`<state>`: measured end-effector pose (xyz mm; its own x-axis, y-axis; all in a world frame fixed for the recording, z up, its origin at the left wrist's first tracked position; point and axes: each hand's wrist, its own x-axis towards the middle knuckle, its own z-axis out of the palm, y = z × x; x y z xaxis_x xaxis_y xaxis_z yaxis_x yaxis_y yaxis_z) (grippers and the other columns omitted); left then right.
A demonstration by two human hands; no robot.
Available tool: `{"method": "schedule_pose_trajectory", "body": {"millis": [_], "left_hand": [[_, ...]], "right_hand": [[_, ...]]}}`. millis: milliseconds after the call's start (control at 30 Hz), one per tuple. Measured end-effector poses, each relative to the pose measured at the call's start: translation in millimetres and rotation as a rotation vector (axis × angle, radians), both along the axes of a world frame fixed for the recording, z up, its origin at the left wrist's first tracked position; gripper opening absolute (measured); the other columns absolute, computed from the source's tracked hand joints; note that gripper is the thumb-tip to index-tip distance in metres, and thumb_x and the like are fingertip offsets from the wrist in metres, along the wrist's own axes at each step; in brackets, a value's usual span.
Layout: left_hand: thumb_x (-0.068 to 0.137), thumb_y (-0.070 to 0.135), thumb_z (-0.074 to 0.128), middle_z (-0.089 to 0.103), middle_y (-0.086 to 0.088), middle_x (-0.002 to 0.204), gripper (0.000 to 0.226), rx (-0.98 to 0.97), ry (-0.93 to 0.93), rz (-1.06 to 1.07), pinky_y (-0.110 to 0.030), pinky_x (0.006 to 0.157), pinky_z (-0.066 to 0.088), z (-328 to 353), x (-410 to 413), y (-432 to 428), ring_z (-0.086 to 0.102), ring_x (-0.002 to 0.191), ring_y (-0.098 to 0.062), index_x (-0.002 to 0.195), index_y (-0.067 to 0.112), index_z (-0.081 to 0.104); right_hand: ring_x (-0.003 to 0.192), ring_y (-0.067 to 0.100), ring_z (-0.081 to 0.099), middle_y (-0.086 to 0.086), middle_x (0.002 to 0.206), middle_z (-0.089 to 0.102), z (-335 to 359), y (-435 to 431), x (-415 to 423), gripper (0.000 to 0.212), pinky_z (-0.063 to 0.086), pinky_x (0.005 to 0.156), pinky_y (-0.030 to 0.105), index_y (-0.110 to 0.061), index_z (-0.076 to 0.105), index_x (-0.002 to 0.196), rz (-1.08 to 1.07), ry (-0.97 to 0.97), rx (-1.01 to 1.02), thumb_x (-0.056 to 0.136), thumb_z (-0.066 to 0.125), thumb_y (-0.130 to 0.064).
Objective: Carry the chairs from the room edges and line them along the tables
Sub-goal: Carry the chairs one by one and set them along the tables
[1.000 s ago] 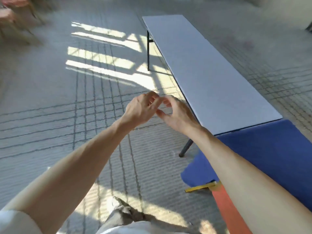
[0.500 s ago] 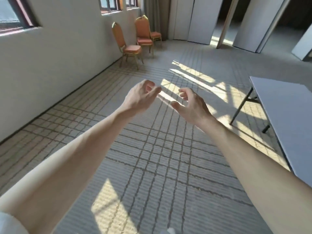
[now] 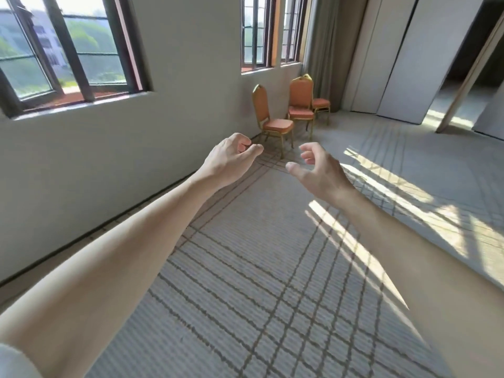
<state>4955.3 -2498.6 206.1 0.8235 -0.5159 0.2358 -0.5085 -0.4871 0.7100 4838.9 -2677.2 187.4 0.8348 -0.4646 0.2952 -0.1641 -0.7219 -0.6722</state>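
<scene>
From the head camera, left hand (image 3: 229,156) and right hand (image 3: 319,170) sticking out side by side over the striped carpet (image 3: 245,282), fingers curling loosely and holding nothing, three orange chairs (image 3: 274,115) standing well ahead by the wall (image 3: 191,91), under the window (image 3: 256,34).

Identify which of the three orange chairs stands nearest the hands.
The leftmost orange padded chair with a gold metal frame, seen side-on; the front-facing chair and the half-hidden chair stand farther back, nearer the grey curtain.
</scene>
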Motion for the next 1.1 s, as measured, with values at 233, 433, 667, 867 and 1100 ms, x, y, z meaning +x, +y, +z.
{"method": "schedule_pose_trajectory", "body": {"millis": [233,433,667,867,1100], "left_hand": [[0.085,0.062,0.047,0.063,0.012,0.118,0.050,-0.062,0.036,0.077,-0.040,0.100,0.046,12,129,-67,0.056,0.113,-0.014,0.121,0.030,0.060],[0.092,0.056,0.048,0.061,0.010,0.119,0.045,-0.085,0.040,0.090,-0.036,0.098,0.045,1,257,-128,0.055,0.113,-0.014,0.124,0.027,0.059],[0.093,0.055,0.049,0.060,0.010,0.116,0.040,-0.111,0.042,0.028,-0.037,0.098,0.044,-4,433,-224,0.053,0.114,-0.016,0.120,0.028,0.061],[0.094,0.054,0.048,0.059,0.012,0.114,0.042,-0.118,0.056,-0.009,-0.035,0.095,0.044,6,577,-292,0.053,0.113,-0.014,0.123,0.027,0.059],[0.092,0.058,0.047,0.060,0.013,0.120,0.043,-0.066,0.072,0.006,-0.034,0.094,0.044,-7,738,-343,0.053,0.113,-0.013,0.123,0.030,0.058]], "right_hand": [[0.116,0.014,0.054,-0.001,0.127,0.057,14,-70,143,0.056,0.042,0.091,0.028,-0.021,0.050,0.135,0.096,-0.008,0.032,0.087,0.068,-0.044],[0.118,0.014,0.054,-0.002,0.126,0.057,8,-132,272,0.055,0.044,0.097,0.030,-0.022,0.050,0.134,0.109,0.015,0.045,0.088,0.069,-0.044],[0.117,0.012,0.053,-0.005,0.124,0.057,5,-220,439,0.054,0.043,0.096,0.030,-0.025,0.049,0.134,0.081,0.045,-0.010,0.087,0.067,-0.047],[0.118,0.012,0.052,-0.004,0.126,0.056,14,-288,586,0.055,0.041,0.092,0.029,-0.025,0.049,0.134,0.036,0.070,-0.029,0.087,0.065,-0.048],[0.120,0.014,0.052,-0.003,0.129,0.057,1,-345,750,0.056,0.045,0.101,0.038,-0.026,0.048,0.134,0.037,0.049,-0.012,0.086,0.065,-0.051]]}}
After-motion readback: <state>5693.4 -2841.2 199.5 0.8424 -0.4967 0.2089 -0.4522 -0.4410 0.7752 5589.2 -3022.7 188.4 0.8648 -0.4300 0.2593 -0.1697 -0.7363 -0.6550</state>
